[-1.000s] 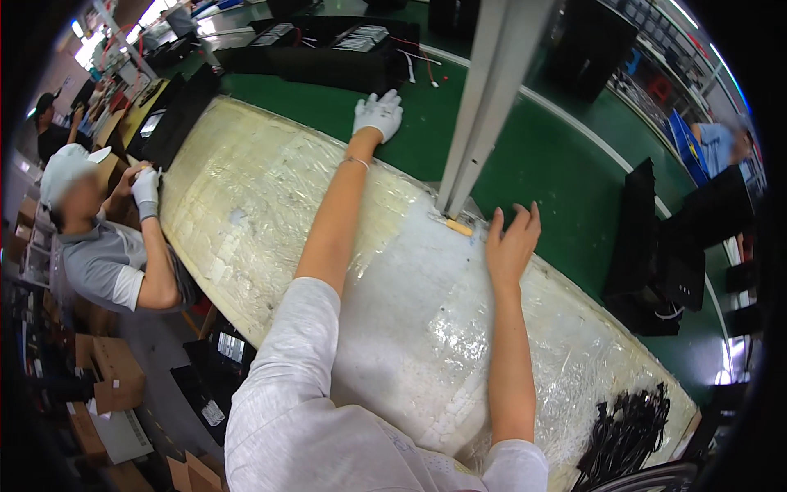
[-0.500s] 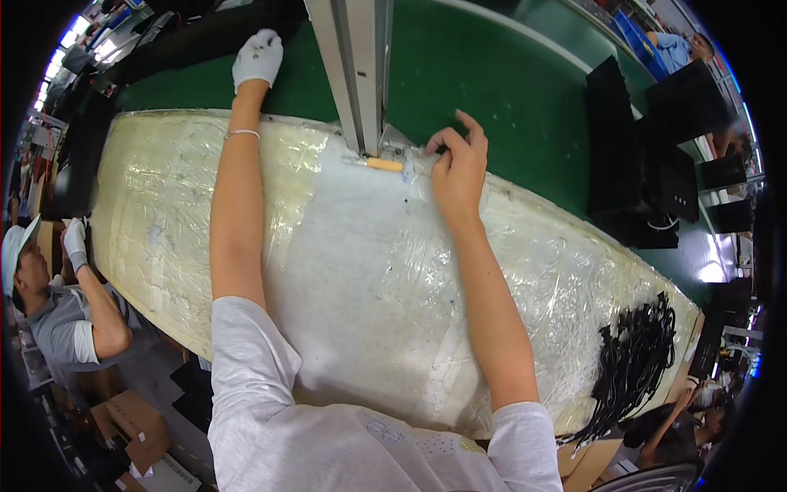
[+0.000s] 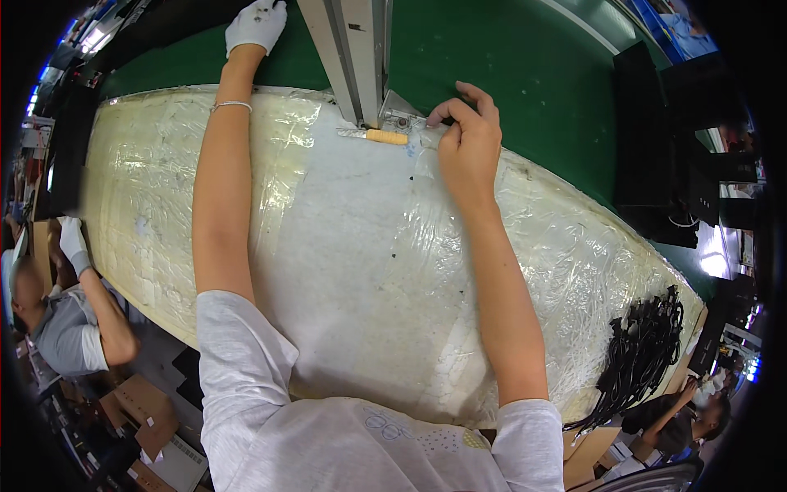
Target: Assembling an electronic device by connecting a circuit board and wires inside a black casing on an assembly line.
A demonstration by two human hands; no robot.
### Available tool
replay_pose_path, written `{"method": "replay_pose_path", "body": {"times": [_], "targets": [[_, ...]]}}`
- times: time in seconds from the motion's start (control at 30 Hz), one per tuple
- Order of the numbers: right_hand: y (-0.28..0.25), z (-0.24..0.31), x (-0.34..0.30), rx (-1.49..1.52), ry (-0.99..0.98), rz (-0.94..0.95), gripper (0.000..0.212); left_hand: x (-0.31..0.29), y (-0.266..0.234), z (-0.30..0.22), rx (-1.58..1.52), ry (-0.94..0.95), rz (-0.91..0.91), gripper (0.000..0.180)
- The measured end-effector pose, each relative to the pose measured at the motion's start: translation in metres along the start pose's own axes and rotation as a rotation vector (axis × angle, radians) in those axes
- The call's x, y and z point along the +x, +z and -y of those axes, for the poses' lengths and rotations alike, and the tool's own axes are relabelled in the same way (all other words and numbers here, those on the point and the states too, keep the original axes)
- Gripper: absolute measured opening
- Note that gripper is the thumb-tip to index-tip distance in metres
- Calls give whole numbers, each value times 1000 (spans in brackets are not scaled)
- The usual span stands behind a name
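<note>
Evidently the post point(image 3: 348, 61) splits my reach, with one hand on either side of it. My left hand point(image 3: 256, 29), gloved in white, stretches over the green top point(image 3: 525, 74) beside the dark case point(image 3: 176, 34). Its fingertips are close to the frame's upper edge, so I cannot tell how far they close, or whether they touch the case or hold anything.

My right hand point(image 3: 471, 135) is bare, half open with fingers loosely bent, and I see nothing in it; it hangs about the bench's far edge, perhaps just for balance. The yellow-handled tool point(image 3: 385, 137) lies on the bench point(image 3: 352, 246) at the post's foot, just left of that hand, probably parked there to be handy yet off the green.

For moving, the post is my main obstacle: neither hand can cross straight over. Right of it, the green runs open until the black boxes point(image 3: 648, 156). Nearer me, the film-covered bench leaves broad room between my forearms; the cables point(image 3: 648, 348) crowd only its right end.
</note>
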State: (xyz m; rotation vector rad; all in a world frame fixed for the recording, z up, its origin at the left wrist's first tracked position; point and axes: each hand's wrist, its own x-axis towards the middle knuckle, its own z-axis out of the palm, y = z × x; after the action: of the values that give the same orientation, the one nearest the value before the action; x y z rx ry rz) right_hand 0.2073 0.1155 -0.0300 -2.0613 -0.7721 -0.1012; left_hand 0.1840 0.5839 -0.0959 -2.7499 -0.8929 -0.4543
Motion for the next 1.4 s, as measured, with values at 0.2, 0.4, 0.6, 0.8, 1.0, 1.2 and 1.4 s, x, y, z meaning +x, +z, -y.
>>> {"method": "replay_pose_path", "body": {"times": [0.2,0.4,0.6,0.8,1.0,1.2,1.4], "targets": [[-2,-3,-1,49,-117,-19,36,-17,-45,-45,-250,31,-118,35],[0,6,2,-49,-100,87,35,-24,-72,-55,-240,37,-189,30],[-2,5,5,-93,-199,55,32,-8,-76,-60,-712,209,-301,21],[8,5,6,123,-155,-195,25,-76,-171,-33,-513,-31,-513,29],[-8,18,-2,1,-294,-453,17,-263,-339,-57,-512,137,-344,39],[27,127,-95,288,-632,243,52,-424,-418,17,-394,-193,-491,44],[141,217,-136,256,-743,720,88,-392,-388,182,361,-420,4,82]]}}
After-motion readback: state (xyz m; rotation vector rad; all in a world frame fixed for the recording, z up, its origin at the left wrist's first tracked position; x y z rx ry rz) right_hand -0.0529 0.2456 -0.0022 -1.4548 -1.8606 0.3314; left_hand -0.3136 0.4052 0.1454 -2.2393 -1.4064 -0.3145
